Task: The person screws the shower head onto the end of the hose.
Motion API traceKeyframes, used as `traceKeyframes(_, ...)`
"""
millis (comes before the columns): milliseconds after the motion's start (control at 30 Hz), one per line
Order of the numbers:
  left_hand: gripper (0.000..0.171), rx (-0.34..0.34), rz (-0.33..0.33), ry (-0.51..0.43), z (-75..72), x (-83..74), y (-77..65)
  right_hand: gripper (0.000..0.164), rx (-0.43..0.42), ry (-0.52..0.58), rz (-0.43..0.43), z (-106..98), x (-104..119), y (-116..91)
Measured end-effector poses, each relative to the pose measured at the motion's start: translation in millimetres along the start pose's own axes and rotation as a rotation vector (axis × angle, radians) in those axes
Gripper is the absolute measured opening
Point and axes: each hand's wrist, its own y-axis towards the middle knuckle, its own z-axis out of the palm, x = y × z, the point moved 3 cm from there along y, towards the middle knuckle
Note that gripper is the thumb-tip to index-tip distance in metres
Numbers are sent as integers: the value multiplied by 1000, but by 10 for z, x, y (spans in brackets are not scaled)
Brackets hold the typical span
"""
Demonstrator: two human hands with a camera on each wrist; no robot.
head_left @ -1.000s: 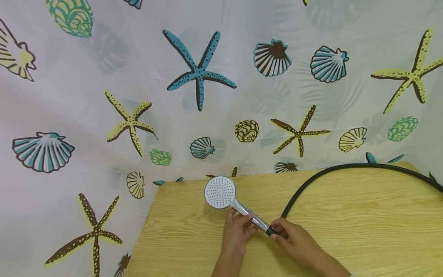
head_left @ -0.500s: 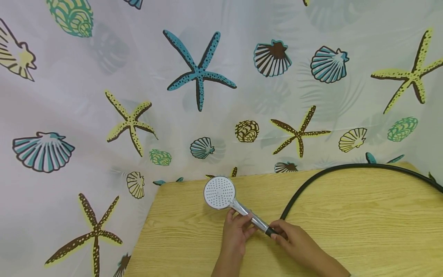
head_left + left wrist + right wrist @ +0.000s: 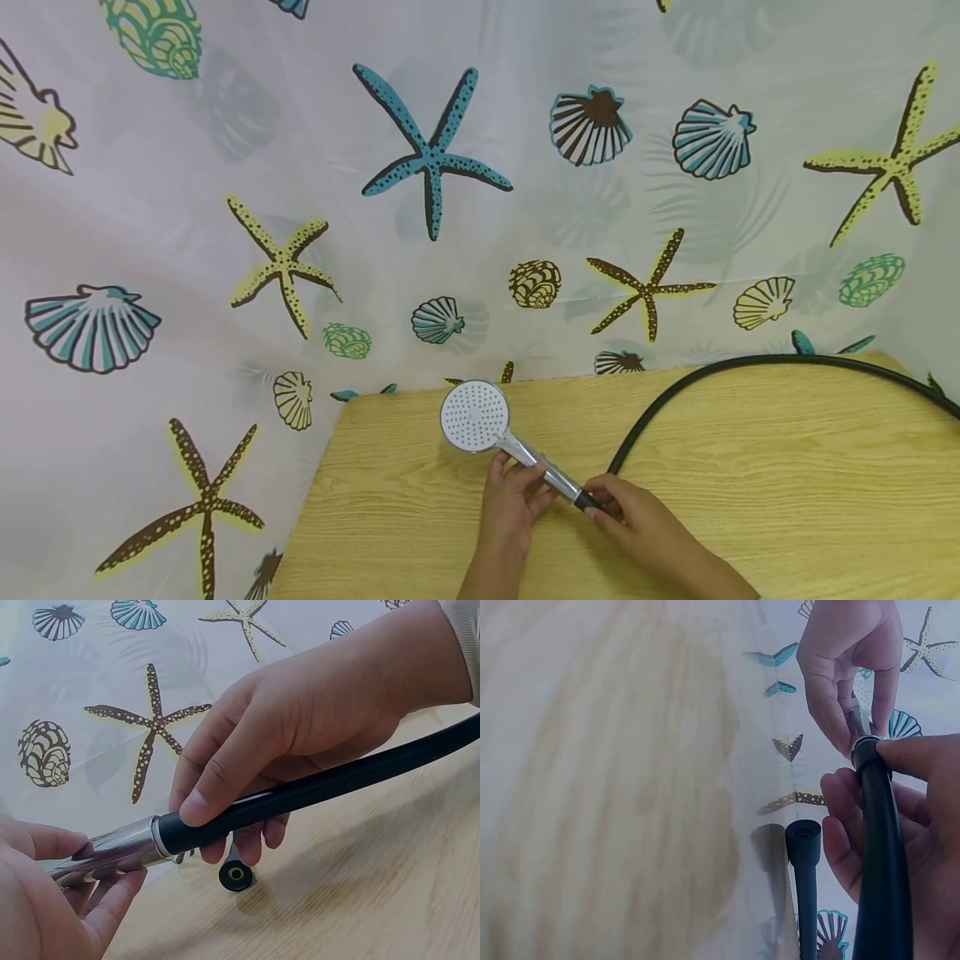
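Note:
A hand shower with a round white spray face (image 3: 474,416) and chrome handle (image 3: 555,477) is held at a slant above the table. My left hand (image 3: 513,498) grips the middle of the handle, thumb and fingertips around the chrome in the left wrist view. At the handle's lower end, my right hand (image 3: 633,518) pinches the black collar of a hose (image 3: 330,782) between thumb and fingers. Collar and chrome meet at a pale ring (image 3: 159,837). Beyond the right hand's fingers, a free black hose end (image 3: 804,838) with a round hole shows near the table.
A black hose (image 3: 712,364) arcs over the wooden table (image 3: 787,467) and leaves at the right edge. Behind and to the left hangs a white curtain (image 3: 480,275) printed with starfish and shells, meeting the table's back edge.

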Motion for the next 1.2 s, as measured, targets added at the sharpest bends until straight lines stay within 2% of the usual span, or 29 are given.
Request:
traceKeyframes(433,62,-2,-5,21,2,-3,-12,33,-59,-49,-5,-5,36,11)
traceKeyframes(600,63,2,-5,31,10,-12,-25,30,-74,-70,-6,-2,43,9)
traceKeyframes(1200,63,-4,-14,33,22,-28,-29,26,-62,-51,0,-5,58,8)
